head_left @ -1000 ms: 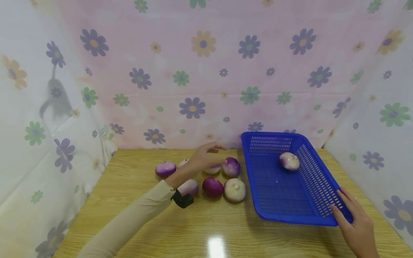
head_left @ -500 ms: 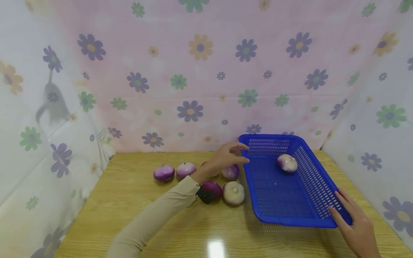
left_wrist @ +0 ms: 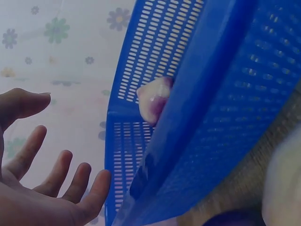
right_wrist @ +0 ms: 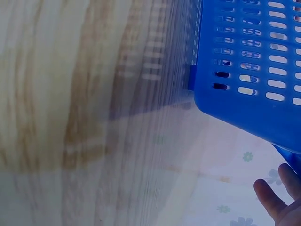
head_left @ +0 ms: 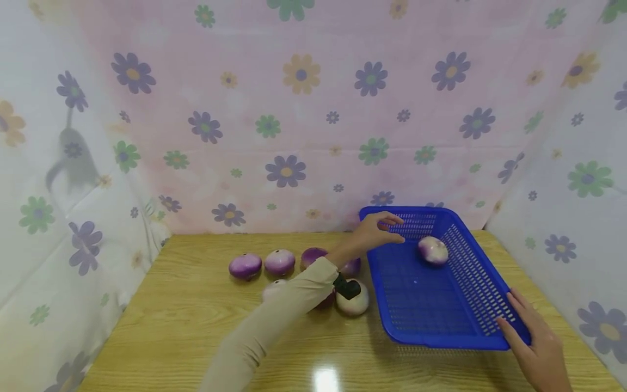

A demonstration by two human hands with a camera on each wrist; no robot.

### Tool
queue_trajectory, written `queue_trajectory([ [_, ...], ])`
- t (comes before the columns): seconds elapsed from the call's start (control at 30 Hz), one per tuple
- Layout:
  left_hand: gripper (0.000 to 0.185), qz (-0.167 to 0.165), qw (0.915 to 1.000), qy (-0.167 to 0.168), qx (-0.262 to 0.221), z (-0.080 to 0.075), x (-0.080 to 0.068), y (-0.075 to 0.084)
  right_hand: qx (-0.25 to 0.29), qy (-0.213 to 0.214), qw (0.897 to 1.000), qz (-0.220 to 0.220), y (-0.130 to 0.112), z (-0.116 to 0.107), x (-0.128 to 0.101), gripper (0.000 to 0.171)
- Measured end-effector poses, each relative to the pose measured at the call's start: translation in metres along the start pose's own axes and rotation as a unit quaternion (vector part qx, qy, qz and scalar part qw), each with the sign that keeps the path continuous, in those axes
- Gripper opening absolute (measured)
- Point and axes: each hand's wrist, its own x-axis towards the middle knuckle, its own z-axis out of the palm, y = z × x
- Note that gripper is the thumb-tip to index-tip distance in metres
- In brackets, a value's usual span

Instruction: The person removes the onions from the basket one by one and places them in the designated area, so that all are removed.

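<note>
My left hand [head_left: 374, 231] is over the left rim of a blue plastic basket [head_left: 387, 310], fingers loosely spread and nothing between them. In the left wrist view the same hand [left_wrist: 56, 188] shows its bent, parted fingers beside the basket wall [left_wrist: 225, 94]. One purple-and-white onion [head_left: 433, 251] lies inside the basket, toward its right wall. My right hand [head_left: 539, 340] holds the basket's near right corner, thumb over the rim and fingers along the outer side. Part of this hand [right_wrist: 287, 202] shows at the lower right of the right wrist view.
Several onions lie in two rows left of the basket, among them a purple one [head_left: 246, 267], a paler one [head_left: 280, 263] and a whitish one [head_left: 357, 306]. My left forearm partly covers some. Flowered cloth [head_left: 294, 120] surrounds the wooden table [head_left: 161, 326].
My left hand has moved right, from above the onions to over the basket's left rim, staying unclosed. My right hand keeps its hold on the corner. The head view has shifted slightly.
</note>
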Motion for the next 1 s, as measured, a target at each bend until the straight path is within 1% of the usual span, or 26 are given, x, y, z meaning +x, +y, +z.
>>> queue_trajectory([
  [0.07,0.034,-0.002,1.0000,-0.003,-0.008,0.007,0.008,0.000,-0.003,-0.002,1.000,-0.001,-0.001,0.000,0.000,0.055],
  [0.17,0.034,-0.004,1.0000,-0.006,-0.002,0.017,0.020,-0.001,0.000,0.001,1.000,-0.003,-0.001,0.001,0.000,0.055],
  [0.23,0.034,-0.002,0.9999,-0.008,0.011,0.024,0.029,-0.001,0.001,0.006,1.000,-0.006,-0.001,0.002,0.000,0.054],
  [0.37,0.033,-0.005,0.9986,0.000,0.052,0.040,0.045,-0.002,0.006,0.011,1.000,-0.008,-0.001,0.003,-0.001,0.054],
  [0.53,0.034,-0.024,0.9970,0.008,0.073,0.061,0.058,-0.005,-0.005,-0.006,1.000,0.002,0.002,-0.003,-0.003,0.055],
  [0.67,0.035,-0.038,0.9968,0.008,0.070,0.076,0.065,-0.008,-0.025,-0.016,1.000,0.008,0.004,-0.007,-0.005,0.056],
  [0.77,0.035,-0.046,0.9966,0.014,0.067,0.085,0.069,-0.011,-0.029,-0.018,0.999,0.009,0.005,-0.007,-0.007,0.057],
  [0.9,0.035,-0.062,0.9958,0.034,0.060,0.092,0.074,-0.013,-0.026,-0.022,0.999,0.017,0.002,-0.004,-0.006,0.058],
  [1.0,0.035,-0.077,0.9950,0.057,0.028,0.099,0.076,-0.014,-0.026,-0.021,0.999,0.026,0.000,-0.003,-0.006,0.058],
])
